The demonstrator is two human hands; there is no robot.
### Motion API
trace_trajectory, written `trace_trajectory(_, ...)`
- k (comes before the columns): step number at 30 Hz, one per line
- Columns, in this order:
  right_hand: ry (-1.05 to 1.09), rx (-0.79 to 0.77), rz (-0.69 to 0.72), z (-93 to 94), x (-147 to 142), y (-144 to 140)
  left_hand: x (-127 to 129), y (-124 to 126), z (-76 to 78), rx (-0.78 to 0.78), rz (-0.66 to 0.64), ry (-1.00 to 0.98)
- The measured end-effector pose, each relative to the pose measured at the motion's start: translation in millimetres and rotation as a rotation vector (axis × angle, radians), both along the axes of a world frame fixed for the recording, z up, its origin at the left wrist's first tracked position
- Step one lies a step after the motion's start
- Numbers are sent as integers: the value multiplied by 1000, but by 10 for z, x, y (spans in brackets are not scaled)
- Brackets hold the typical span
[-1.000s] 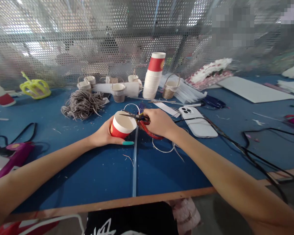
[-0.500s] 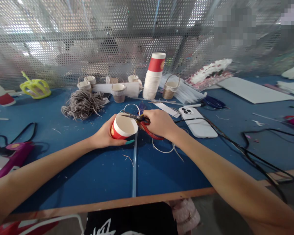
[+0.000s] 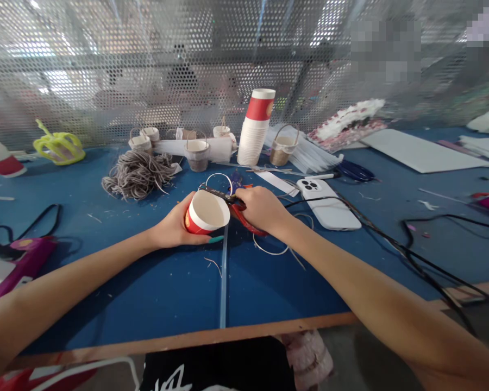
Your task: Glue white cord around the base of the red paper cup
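Observation:
A red and white paper cup point(image 3: 207, 212) is tilted with its mouth toward me, above the middle of the blue table. My left hand point(image 3: 178, 221) wraps round its left side and underside, the thumb along the bottom. Red-handled scissors point(image 3: 244, 218) are in my right hand point(image 3: 264, 208), fingers closed on the handles. The dark blades lie at the cup's far rim; whether they bite into the paper I cannot tell. Behind the rim stands a thin white ring point(image 3: 219, 175). Under the cup a clear glue stick point(image 3: 224, 277) lies on the table.
Behind my hands are a bundle of grey cord point(image 3: 140, 172), a leaning stack of paper cups point(image 3: 254, 133) and small cord-handled buckets point(image 3: 197, 155). A white phone point(image 3: 329, 205) lies at right beside black cables point(image 3: 391, 239). A magenta glue gun point(image 3: 26, 260) is at left.
The scissor blades have moved from across the cup's opening back to its far rim. My right hand has shifted slightly left, and the cup has stayed nearly in place.

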State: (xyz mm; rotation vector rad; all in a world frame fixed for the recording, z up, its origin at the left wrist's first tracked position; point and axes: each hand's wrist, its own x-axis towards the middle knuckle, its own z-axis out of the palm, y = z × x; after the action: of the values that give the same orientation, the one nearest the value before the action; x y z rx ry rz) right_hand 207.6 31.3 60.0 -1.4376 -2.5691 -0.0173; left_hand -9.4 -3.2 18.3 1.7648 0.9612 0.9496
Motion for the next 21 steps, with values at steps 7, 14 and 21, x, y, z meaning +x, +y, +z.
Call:
trace_trajectory(7, 231, -17, 9, 42, 86, 44, -30, -25, 41, -79, -38, -40)
trace_trajectory(14, 144, -19, 38, 81, 113, 61, -64, 4, 40, -128, -92, -59)
trace_trajectory(21, 57, 5, 59, 87, 110, 30, -56, 5, 19, -88, -85, -41)
